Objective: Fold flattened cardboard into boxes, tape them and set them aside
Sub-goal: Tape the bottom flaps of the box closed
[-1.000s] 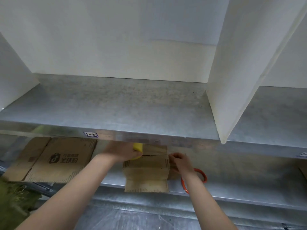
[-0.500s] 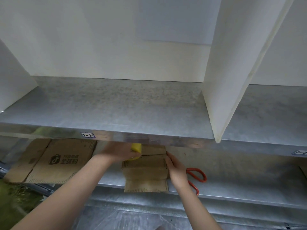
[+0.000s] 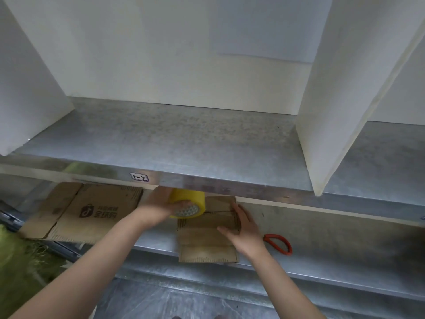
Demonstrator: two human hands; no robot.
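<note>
Two hands over one small cardboard box (image 3: 202,238), which sits on the lower metal shelf (image 3: 345,252) with its front flap overhanging the edge. Left hand (image 3: 157,207): fingers curled round a yellow tape roll (image 3: 187,204) at the box's far left corner. Right hand (image 3: 245,230): fingers straight against the box's right side, thumb spread across the top. Flattened cardboard (image 3: 92,211) to the left; red-handled scissors (image 3: 280,242) near the right.

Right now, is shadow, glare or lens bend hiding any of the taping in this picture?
Head view: the upper shelf casts shade over the cardboard box, yet the left hand, yellow tape roll and right hand read sharp; head view: wide-angle bend slants the white divider; faint sheen on the shelf's front lip.
</note>
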